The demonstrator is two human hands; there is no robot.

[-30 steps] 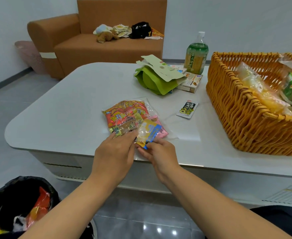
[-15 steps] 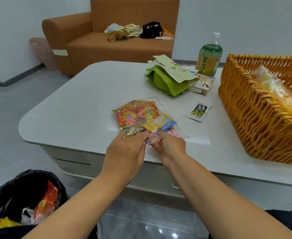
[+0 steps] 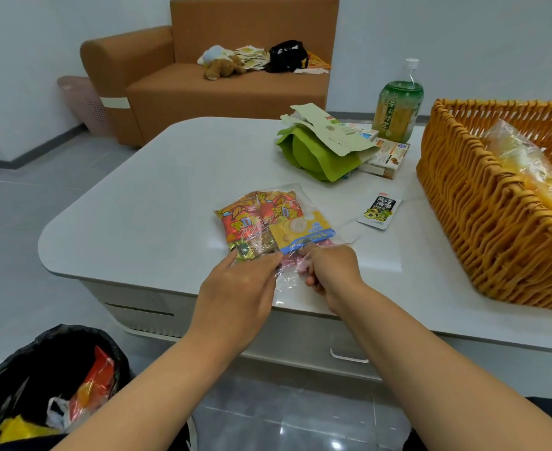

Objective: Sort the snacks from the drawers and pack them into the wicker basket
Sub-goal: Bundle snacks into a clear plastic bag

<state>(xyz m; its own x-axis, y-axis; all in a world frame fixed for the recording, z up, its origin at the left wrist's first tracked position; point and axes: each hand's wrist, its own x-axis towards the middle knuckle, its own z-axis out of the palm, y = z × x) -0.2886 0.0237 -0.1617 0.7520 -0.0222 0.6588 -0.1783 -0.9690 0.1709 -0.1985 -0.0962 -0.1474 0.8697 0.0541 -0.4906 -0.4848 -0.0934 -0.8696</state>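
Bin: a black-lined waste bin [image 3: 40, 379] stands on the floor below the near-left corner of the table, with red and yellow wrappers inside.
Table: white table [image 3: 157, 196] with rounded corners; a drawer handle [image 3: 349, 356] shows on its near face.
Left hand: left hand [image 3: 235, 294] sits at the table's near edge, fingers fairly straight, fingertips resting on the near end of the clear bag; whether it pinches the film cannot be told.
Right hand: right hand [image 3: 330, 271] is just beside the left at the same edge, fingers curled, pinching the bag's open end.
Clear bag: clear plastic bag [image 3: 268, 222] lies flat on the table just past both hands, holding red snack packets [image 3: 255, 213], a yellow-and-blue packet [image 3: 304, 232], small dark-wrapped sweets [image 3: 252, 249] and pink pieces [image 3: 294, 258].
Sachet: a small black-and-white sachet [image 3: 379, 211] lies on the table between the bag and the basket, apart from both.
Wicker basket: wicker basket [image 3: 483, 206] stands on the table's right side, with yellow packaged goods [image 3: 528, 164] inside.
Mid-table items: a green pouch [image 3: 313, 157] under torn card [image 3: 330, 131], beside a small box [image 3: 387, 157].
Bottle: a green drink bottle [image 3: 398, 105] stands upright at the table's far edge.
Beyond table: a brown sofa [image 3: 222, 89] carrying a soft toy [image 3: 222, 66] and a black bag [image 3: 286, 56].
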